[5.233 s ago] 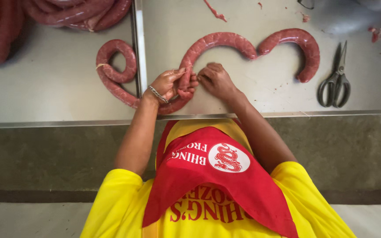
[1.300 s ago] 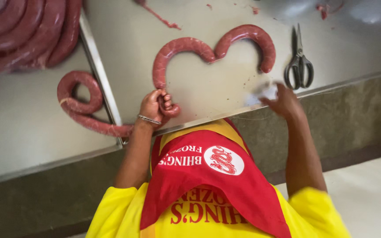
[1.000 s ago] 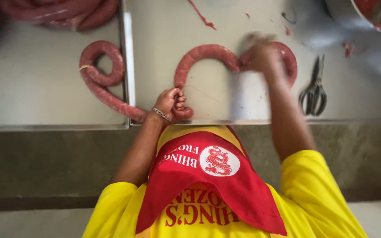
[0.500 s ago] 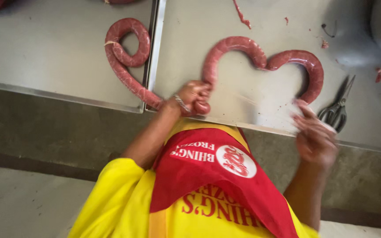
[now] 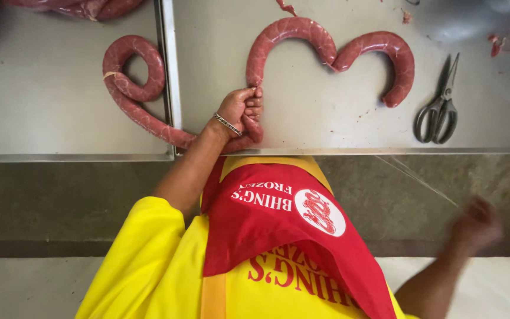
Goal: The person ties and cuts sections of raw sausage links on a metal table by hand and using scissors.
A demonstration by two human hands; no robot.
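A long dark-red sausage rope (image 5: 290,31) lies on the steel table (image 5: 326,112), bent into two arches on the right and a coil (image 5: 130,70) on the left. My left hand (image 5: 240,111), with a thin bracelet on the wrist, is closed around the rope near the table's front edge. My right hand (image 5: 473,227) is blurred and hangs off the table, below its edge at the lower right. A thin pale string-like line (image 5: 420,180) slants from the table edge toward it. Whether that hand holds anything is unclear.
Grey-handled scissors (image 5: 438,112) lie shut on the table to the right of the sausage. A pile of more sausage (image 5: 90,7) sits at the top left. A raised seam (image 5: 169,77) splits the table. Small meat scraps (image 5: 503,44) lie at the back.
My right hand has dropped from the table's front edge to well below it, at the lower right. My left hand keeps its grip on the sausage rope. The camera has levelled.
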